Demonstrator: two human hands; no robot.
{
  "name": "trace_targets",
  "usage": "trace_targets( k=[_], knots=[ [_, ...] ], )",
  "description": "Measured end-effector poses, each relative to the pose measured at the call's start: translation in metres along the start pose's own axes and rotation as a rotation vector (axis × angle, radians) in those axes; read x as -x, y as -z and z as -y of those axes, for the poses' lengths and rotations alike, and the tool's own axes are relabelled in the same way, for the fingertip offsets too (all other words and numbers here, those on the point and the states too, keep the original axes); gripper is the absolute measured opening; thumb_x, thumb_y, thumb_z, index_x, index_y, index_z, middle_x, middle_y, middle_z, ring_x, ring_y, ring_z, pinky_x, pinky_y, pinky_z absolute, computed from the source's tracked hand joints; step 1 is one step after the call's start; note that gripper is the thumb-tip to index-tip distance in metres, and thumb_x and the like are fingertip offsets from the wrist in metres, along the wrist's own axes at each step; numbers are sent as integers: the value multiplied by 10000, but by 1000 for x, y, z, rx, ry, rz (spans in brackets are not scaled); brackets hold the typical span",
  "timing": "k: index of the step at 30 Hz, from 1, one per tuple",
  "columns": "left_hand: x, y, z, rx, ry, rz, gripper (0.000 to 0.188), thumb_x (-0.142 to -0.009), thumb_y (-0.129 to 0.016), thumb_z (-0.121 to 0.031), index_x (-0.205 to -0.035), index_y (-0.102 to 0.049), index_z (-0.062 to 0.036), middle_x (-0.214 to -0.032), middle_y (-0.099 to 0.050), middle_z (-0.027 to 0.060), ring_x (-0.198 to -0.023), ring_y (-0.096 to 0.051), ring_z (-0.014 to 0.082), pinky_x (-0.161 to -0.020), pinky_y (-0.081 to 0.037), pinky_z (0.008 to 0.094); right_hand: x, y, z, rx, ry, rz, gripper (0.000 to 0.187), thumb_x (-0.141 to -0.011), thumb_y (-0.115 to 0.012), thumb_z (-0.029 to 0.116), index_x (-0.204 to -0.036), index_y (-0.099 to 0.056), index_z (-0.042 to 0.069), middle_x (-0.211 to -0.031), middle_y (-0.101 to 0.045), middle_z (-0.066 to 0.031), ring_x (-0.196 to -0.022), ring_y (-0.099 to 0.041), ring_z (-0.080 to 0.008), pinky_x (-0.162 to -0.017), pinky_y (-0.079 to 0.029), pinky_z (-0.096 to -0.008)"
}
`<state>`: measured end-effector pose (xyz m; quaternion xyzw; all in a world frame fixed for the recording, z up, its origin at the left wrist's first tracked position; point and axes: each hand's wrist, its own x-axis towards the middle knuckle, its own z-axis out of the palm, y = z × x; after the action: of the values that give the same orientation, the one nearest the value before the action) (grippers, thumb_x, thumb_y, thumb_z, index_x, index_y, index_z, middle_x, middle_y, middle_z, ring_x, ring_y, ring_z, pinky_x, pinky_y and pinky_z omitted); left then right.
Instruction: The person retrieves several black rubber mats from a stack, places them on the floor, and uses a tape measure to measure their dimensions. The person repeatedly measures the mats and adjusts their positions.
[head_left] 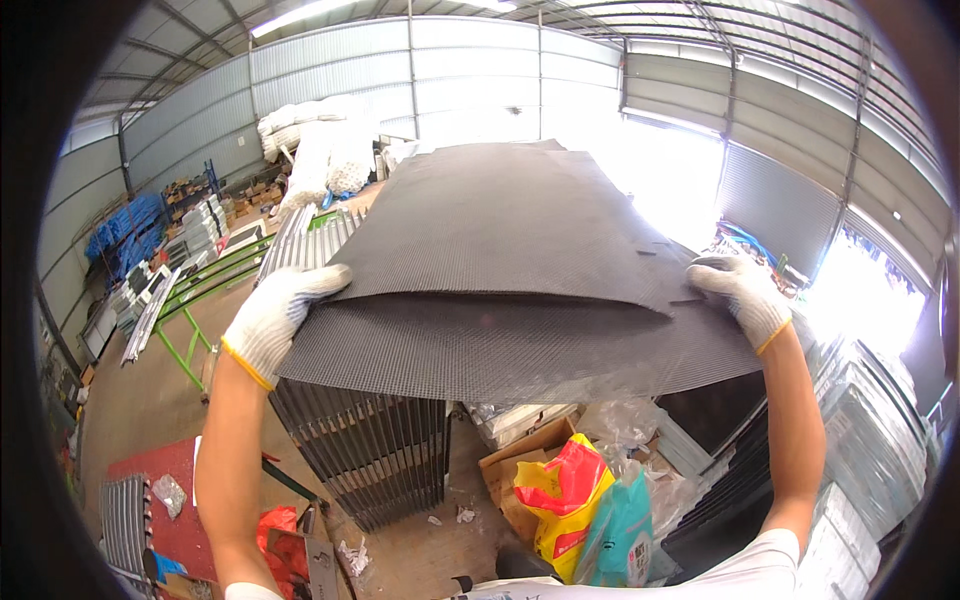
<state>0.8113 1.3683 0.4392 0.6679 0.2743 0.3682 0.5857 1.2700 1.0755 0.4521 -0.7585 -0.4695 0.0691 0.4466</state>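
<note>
Both my hands wear white knitted gloves with yellow cuffs. Between them stretches a dark grey mesh sheet (490, 235), long and reaching away from me. Under its near edge lies another mesh sheet (480, 345), with a bowed gap between the two. My left hand (275, 318) is closed on the left edge near the front corner, thumb on top. At the right edge my right hand (745, 295) grips the sheet at about the same distance, fingers over the top. The fingers beneath the sheets are hidden, so how many layers each hand holds is unclear.
Below the sheets stand a stack of dark slotted bars (365, 450), a cardboard box (515, 485), a yellow-and-red bag (565, 505) and a teal bag (617, 530). Plastic-wrapped stacks (860, 440) are at right. A green metal frame (190, 350) stands left, white rolls (320, 150) behind.
</note>
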Motion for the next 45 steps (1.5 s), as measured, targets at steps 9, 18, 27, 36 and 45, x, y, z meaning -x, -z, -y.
trace_targets(
  k=[9, 18, 27, 36, 45],
  knots=[
    [-3, 71, 103, 642, -180, 190, 598, -1139, -539, -395, -1276, -666, 174, -1265, -741, 291, -1111, -749, 343, -980, -630, 418, -5, -3, -45, -92, 32, 136, 559, -989, -704, 383, -1326, -722, -62, -1173, -762, -138, -1096, -697, -226, -1017, -532, -356],
    [-76, 44, 122, 669, 63, 124, 774, -1086, -544, -569, -1360, -653, 147, -1256, -757, 255, -1074, -748, 336, -1005, -590, 390, -27, -44, -53, -508, -275, 230, 725, -1083, -643, 477, -1602, -496, -7, -1621, -524, -186, -1461, -513, -266, -1245, -386, -377],
    [-128, 14, 95, 426, 164, 8, 622, -1012, -757, -339, -1415, -630, 118, -1363, -703, 212, -1201, -691, 322, -1073, -533, 388, -127, -76, -80, -462, -373, 215, 836, -1082, -597, 547, -1612, -406, -72, -1607, -504, -261, -1394, -598, -338, -1186, -503, -463],
    [-88, -10, 91, 257, 125, -28, 859, -921, -852, -188, -1552, -398, 177, -1392, -639, 299, -1187, -701, 365, -1062, -576, 440, -83, -81, -67, -429, -172, 137, 684, -893, -851, 267, -1384, -613, -145, -1241, -728, -200, -1036, -742, -240, -923, -622, -365],
    [51, -65, 125, 315, 80, 75, 750, -940, -827, -98, -1539, -449, 148, -1416, -653, 223, -1240, -675, 299, -1134, -528, 407, 44, -58, -101, -463, -271, 108, 787, -771, -899, 170, -1391, -577, -191, -1231, -730, -239, -1078, -743, -300, -995, -604, -393]
  ],
)
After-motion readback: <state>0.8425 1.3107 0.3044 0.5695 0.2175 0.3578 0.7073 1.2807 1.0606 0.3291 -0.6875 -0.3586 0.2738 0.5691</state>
